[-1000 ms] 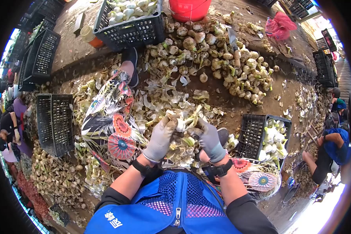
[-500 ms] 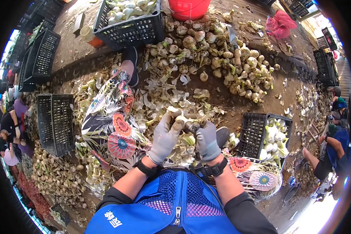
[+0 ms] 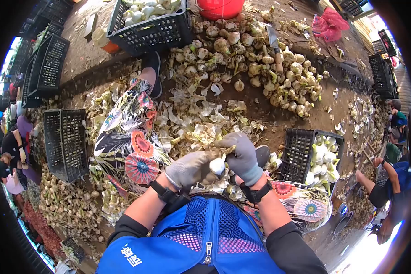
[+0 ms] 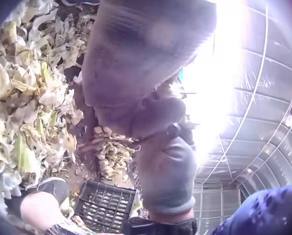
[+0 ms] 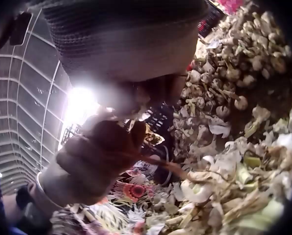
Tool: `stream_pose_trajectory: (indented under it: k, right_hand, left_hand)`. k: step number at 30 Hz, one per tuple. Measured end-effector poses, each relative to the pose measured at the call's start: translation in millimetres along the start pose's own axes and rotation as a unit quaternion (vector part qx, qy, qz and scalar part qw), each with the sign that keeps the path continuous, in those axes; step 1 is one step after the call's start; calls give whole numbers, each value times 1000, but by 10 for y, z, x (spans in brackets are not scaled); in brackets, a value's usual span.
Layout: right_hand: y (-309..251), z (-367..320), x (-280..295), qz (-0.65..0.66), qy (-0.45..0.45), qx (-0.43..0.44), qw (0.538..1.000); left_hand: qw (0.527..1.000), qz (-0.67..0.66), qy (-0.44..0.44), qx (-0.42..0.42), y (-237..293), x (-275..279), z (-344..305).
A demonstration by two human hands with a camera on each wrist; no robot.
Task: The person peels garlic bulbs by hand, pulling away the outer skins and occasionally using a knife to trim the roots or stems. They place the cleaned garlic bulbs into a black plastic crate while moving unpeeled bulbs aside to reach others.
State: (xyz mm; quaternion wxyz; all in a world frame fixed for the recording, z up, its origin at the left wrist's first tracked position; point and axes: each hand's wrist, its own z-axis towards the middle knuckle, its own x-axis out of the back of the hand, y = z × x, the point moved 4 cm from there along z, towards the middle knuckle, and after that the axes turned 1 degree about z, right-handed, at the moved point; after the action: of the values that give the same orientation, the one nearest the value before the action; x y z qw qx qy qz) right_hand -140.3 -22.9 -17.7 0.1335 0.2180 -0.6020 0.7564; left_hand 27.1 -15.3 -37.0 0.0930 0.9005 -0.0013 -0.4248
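Observation:
Between my two gloved hands is a garlic bulb (image 3: 218, 165), its white side showing below the fingers. My left hand (image 3: 187, 169) grips the bulb from the left, its fingers curled under it. Close above, my right hand (image 3: 244, 157) pinches the bulb's dry stem (image 3: 227, 150) with curled fingers. In the right wrist view a thin brown stem (image 5: 175, 169) sticks out from the hands over the loose peelings. The grey gloves hide much of the bulb in both wrist views.
Peeled skins (image 3: 201, 123) cover the ground below my hands. Unpeeled garlic (image 3: 287, 82) lies piled ahead, with a wooden-handled knife (image 3: 276, 50) on it. Crates of white garlic stand at the right (image 3: 301, 155) and far left (image 3: 150, 32). A red bucket (image 3: 221, 8) stands behind the pile.
Both hands have turned over and drawn in, the left now lying flatter and the right higher above it. The white bulb, hidden half a second ago, shows between them.

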Motion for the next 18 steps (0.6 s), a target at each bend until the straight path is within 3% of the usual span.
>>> stream_pose_trajectory:
  k: [1, 2, 3, 4, 5, 6, 7, 9, 10, 11, 13, 14, 15, 16, 17, 18]
  right_hand:
    - [12, -15, -29, 47, 0, -12, 999]
    - [54, -58, -74, 170, 20, -98, 980]
    - [55, -79, -46, 169, 18, -98, 981]
    - [187, -150, 9, 203, 46, -262, 943]
    - [303, -252, 66, 229, 71, -416, 877]
    - [565, -430, 14, 175, 98, -367, 908]
    - [492, -410, 16, 176, 97, -365, 909]
    - [294, -406, -11, 241, 71, -312, 916]
    - [136, -304, -58, 316, 79, -321, 889]
    - [84, -255, -82, 261, 20, -326, 908]
    - [1, -233, -113, 335, 55, -323, 883]
    - [29, -263, -142, 336, 56, -322, 883]
    - [113, -320, -164, 416, 128, -304, 847]
    - [214, -374, -182, 490, 200, -281, 800]
    - [333, -408, -189, 490, 199, -281, 801]
    - [530, -499, -207, 545, 230, -375, 713]
  left_hand:
    - [1000, 1, 0, 1, -20, -51, 15]
    - [999, -16, 23, -20, -15, -86, 26]
    - [997, -35, 45, -42, -13, -93, 27]
    - [995, -53, -49, -74, -45, -3, 90]
    - [994, -55, -50, -77, -34, 13, 98]
    - [992, -87, -7, -89, -2, 60, 103]
    - [988, -118, 36, -98, 20, 111, 105]
    - [987, -81, 37, -133, 21, 111, 102]
    - [988, -14, 75, -136, 35, 92, 102]
    - [982, 56, 111, -140, 66, 58, 97]
    - [979, 43, 79, -182, 70, -15, 123]
    - [947, 134, 160, -243, 94, 97, 161]
    - [897, 222, 238, -300, 118, 189, 160]
    - [891, 199, 269, -308, 157, 150, 83]
    - [890, 199, 269, -309, 184, 61, -1]
    - [884, 202, 260, -332, 202, -41, -109]
